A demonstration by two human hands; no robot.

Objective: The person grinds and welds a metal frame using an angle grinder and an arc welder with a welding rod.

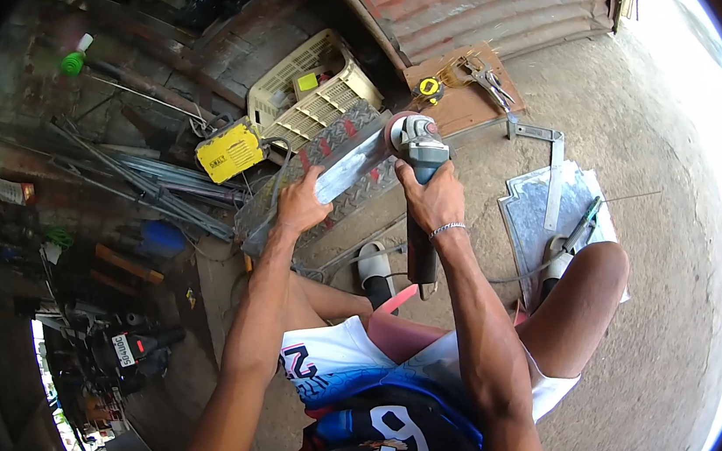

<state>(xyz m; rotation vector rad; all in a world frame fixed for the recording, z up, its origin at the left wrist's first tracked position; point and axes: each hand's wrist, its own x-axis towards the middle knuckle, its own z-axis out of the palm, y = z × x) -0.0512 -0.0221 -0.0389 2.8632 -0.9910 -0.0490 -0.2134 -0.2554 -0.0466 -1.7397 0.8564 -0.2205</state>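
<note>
My right hand (437,200) is wrapped round the body of an angle grinder (429,152), whose black rear end points back toward me. The grinder's reddish disc sits at the far end of a flat metal bar (351,170); whether it touches the metal is hard to tell. A bright, shiny patch shows on the bar's upper face. My left hand (302,205) grips the near end of this bar, fingers closed on its edge. Beneath the bar lies a tread-patterned metal plate (270,216) with red marks.
A cream plastic crate (272,84) and a yellow DeWalt case (230,151) stand to the left, near long metal rods (150,177). Beyond the grinder, a wooden board (456,117) carries a tape measure (429,89) and pliers (489,82). At right, a square (554,184) lies on sheet metal (521,211).
</note>
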